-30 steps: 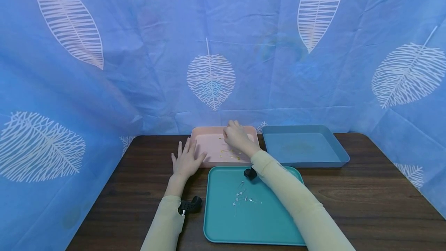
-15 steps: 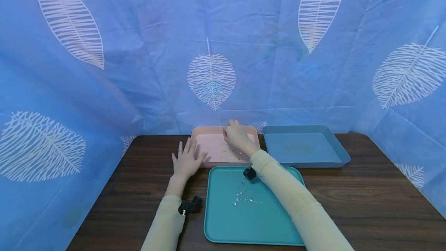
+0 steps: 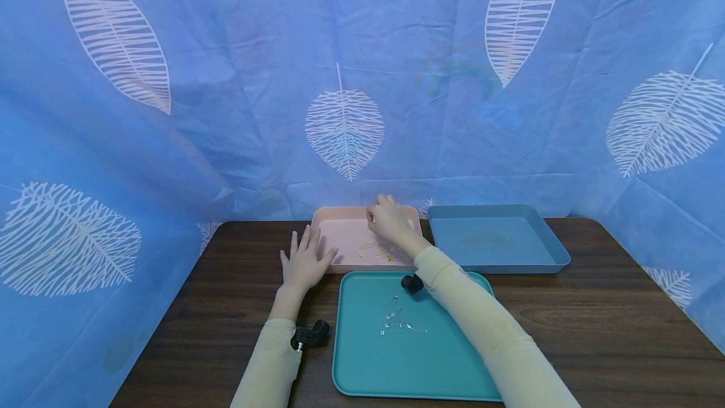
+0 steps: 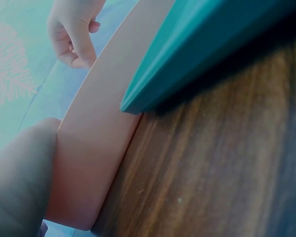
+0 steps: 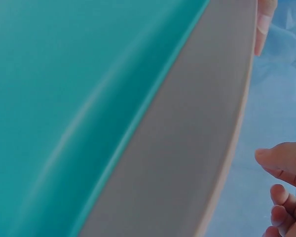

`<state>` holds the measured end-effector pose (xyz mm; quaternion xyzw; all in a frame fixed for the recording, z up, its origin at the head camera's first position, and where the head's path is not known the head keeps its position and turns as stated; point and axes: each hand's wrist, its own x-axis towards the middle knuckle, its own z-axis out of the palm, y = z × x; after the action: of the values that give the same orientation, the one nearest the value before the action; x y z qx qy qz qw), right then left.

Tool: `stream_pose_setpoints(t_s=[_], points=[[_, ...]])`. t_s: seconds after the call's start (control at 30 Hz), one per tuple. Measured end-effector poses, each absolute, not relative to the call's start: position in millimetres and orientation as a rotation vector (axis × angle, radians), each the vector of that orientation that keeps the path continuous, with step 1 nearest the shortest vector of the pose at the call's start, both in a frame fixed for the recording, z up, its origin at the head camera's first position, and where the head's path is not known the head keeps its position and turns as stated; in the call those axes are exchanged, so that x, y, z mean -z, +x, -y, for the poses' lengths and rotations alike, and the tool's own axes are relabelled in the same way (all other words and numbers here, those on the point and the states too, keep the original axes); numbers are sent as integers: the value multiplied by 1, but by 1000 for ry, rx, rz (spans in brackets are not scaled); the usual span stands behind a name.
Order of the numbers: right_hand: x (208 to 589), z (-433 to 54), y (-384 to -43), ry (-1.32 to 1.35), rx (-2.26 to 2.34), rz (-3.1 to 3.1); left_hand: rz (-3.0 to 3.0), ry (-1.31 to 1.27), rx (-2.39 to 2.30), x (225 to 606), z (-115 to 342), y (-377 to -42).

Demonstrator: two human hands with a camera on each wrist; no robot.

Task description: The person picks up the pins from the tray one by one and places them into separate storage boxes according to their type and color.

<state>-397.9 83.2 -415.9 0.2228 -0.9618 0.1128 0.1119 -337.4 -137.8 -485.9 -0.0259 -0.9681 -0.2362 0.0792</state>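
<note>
My left hand [image 3: 302, 265] lies with fingers spread at the left edge of the pink tray [image 3: 335, 235], its thumb near the front wall. Over that tray's right half is my right hand [image 3: 392, 220], with thumb and index finger brought together and the other fingers curled. Nothing shows between those fingertips [image 5: 260, 154] in the right wrist view; a small thing there could be hidden. Several small gold safety pins [image 3: 389, 258] lie in the pink tray. Nearer me, several silver safety pins [image 3: 382, 333] are scattered on the green tray [image 3: 419, 370].
A blue tray [image 3: 481, 238] stands right of the pink one, near the back edge of the dark wooden table [image 3: 583, 320]. Behind the table hangs a blue cloth [image 3: 255, 112] with white leaf prints. My right forearm passes over the green tray's right side.
My right hand has shifted slightly to the right over the pink tray. A gold spot seen beside its fingers one second ago no longer shows. The left hand stays where it was.
</note>
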Motion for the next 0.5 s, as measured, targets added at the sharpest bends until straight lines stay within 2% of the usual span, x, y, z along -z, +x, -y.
stream_pose_setpoints(t_s=[0.5], points=[[402, -95, -380, 701, -329, 2792, 2892, -77, 736, 485, 137, -336]])
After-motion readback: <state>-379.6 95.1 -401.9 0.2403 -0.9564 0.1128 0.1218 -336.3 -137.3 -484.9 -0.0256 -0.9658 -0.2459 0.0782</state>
